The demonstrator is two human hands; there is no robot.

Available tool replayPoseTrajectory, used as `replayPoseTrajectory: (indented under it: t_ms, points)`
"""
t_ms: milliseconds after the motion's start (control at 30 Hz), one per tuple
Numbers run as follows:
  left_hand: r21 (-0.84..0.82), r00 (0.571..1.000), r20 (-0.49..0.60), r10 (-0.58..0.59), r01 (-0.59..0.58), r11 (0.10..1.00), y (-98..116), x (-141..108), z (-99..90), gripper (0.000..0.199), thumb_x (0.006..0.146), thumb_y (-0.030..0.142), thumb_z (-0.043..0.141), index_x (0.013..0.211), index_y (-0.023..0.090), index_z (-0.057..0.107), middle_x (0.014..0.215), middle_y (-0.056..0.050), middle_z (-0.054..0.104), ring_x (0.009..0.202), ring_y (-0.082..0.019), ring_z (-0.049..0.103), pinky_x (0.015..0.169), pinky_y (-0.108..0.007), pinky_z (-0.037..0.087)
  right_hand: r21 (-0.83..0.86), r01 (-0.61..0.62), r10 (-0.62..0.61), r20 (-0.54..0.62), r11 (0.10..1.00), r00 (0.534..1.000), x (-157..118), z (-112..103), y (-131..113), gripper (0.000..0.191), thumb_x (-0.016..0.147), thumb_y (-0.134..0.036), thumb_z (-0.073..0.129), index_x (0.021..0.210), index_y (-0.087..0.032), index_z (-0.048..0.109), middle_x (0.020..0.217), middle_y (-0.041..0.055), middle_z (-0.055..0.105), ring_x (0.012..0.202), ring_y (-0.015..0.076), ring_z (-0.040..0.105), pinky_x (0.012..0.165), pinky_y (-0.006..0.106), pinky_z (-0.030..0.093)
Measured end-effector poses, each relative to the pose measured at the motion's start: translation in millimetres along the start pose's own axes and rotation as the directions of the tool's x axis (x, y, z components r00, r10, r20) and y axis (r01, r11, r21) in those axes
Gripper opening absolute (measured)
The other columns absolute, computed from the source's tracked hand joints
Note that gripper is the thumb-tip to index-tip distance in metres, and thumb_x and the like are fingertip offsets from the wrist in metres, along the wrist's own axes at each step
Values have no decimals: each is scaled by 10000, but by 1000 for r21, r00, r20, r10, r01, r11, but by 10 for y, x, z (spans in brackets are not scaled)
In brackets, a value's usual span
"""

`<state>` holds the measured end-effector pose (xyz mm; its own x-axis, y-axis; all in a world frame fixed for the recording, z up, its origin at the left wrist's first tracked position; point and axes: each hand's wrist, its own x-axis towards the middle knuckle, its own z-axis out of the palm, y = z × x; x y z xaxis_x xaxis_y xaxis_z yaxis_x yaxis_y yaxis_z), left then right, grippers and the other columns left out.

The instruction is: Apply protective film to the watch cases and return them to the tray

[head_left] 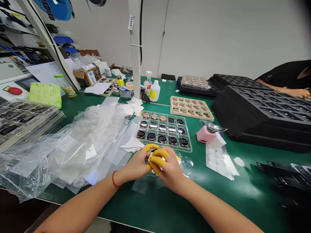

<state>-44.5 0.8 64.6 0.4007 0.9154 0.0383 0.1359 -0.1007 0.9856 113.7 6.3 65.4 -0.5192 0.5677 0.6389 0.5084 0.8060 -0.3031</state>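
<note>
My left hand (139, 163) and my right hand (171, 168) meet over the near side of the table, both with yellow finger cots. The left fingers curl around a small dark-edged round piece (153, 150), which looks like a watch head and is mostly covered. Pressed against it by my right fingers is a white wipe (151, 158). Just beyond lies a clear tray (190, 146) of watch heads, several dark-faced (162, 138) and three with gold-coloured mechanisms (155, 117) showing. A crumpled white cloth (133, 145) lies left of my hands.
Plastic bags (80, 145) cover the left side, beside stacked clear trays (31, 119). Right of the clear tray stand a pink pump bottle (205, 134), a sheet of white round pads (216, 160) and large black trays (243, 119). Behind is a beige tray (191, 108). A person's arm (279, 87) shows far right.
</note>
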Motion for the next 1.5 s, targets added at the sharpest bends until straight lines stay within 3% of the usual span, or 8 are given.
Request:
replayPoseTrajectory:
  t_ms: [200, 467, 667, 833, 967, 1233, 1400, 1500]
  points:
    - [-104, 998, -30, -58, 55, 993, -37, 21, -13, 448, 745, 215, 624, 1152, 210, 439, 959, -29, 600, 833, -159, 605, 764, -287, 500, -24, -81, 78, -101, 996, 992, -72, 83, 176, 138, 841, -157, 520, 897, -239, 615, 821, 29, 606, 778, 167, 476, 728, 348, 365]
    - [-44, 999, -36, -36, 34, 998, -119, 50, -37, 438, 734, 155, 599, 1150, 208, 471, 1071, -49, 594, 917, -174, 596, 809, -293, 498, -39, -21, 19, -59, 999, 998, -104, 121, 58, 144, 852, -174, 502, 852, -234, 632, 780, 31, 616, 784, 172, 461, 732, 343, 358]
    - [-95, 997, -27, -79, 76, 993, -82, 47, 16, 462, 739, 235, 645, 1156, 206, 449, 1000, -44, 616, 865, -170, 612, 805, -314, 506, 0, -216, 214, -132, 976, 968, -49, 123, 317, 117, 864, -208, 497, 873, -224, 613, 803, 33, 623, 784, 172, 498, 760, 355, 367]
    - [-101, 994, -73, -87, 80, 992, -91, 37, -21, 451, 772, 244, 620, 1169, 217, 408, 1041, -63, 627, 942, -199, 628, 875, -357, 493, 20, -447, 447, -13, 894, 894, -13, -60, 467, 212, 856, -272, 495, 1041, -220, 586, 991, 73, 630, 938, 231, 530, 823, 416, 399]
    - [-151, 996, -89, -9, -4, 989, -149, 41, -41, 425, 820, 248, 571, 1183, 229, 350, 1272, -108, 527, 1138, -222, 550, 998, -405, 420, 149, -567, 553, 132, 810, 823, 30, -234, 419, 179, 845, -243, 480, 966, -223, 610, 996, 59, 640, 962, 215, 564, 815, 394, 446]
    - [-125, 993, -74, 96, -105, 987, -205, 15, 1, 395, 846, 254, 546, 1194, 240, 359, 1432, -130, 350, 1119, -235, 571, 946, -398, 472, 225, -544, 506, 207, 808, 837, 35, -146, 258, 83, 784, -197, 552, 846, -223, 600, 906, 22, 634, 898, 183, 567, 800, 361, 445]
    - [-114, 990, -66, 123, -130, 985, -208, 14, 31, 399, 846, 241, 542, 1206, 256, 371, 1440, -101, 329, 1270, -244, 416, 992, -397, 439, 311, -617, 550, 282, 723, 786, 62, -119, 240, 45, 756, -171, 532, 727, -200, 550, 821, 9, 605, 814, 167, 549, 744, 331, 441]
    - [-147, 995, -48, 90, -96, 984, -194, 20, 45, 446, 837, 248, 553, 1235, 263, 351, 1450, -97, 293, 1242, -241, 446, 1009, -397, 425, 382, -660, 588, 300, 647, 751, 86, -188, 281, 46, 771, -190, 513, 746, -196, 552, 843, 14, 608, 827, 167, 556, 777, 341, 441]
